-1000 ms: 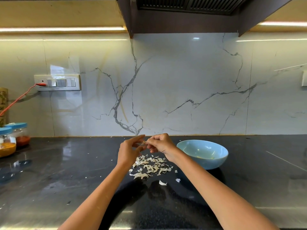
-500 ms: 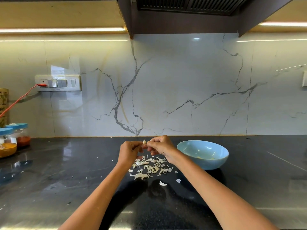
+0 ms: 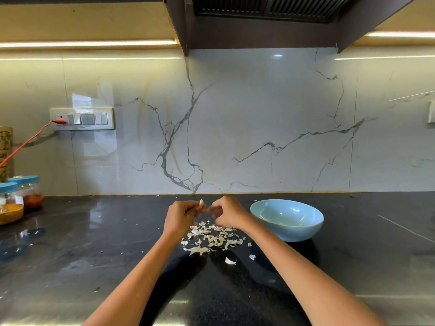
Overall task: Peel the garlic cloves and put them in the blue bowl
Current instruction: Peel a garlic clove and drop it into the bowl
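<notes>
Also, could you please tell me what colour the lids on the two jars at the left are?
Blue; the lids show in the head view, the only one.

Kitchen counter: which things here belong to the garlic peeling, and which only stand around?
Belong to the job:
garlic clove, pinched in the left hand
right hand, beside the clove
blue bowl
pile of peels

Only standing around:
two spice jars
switch panel
red cable
</notes>
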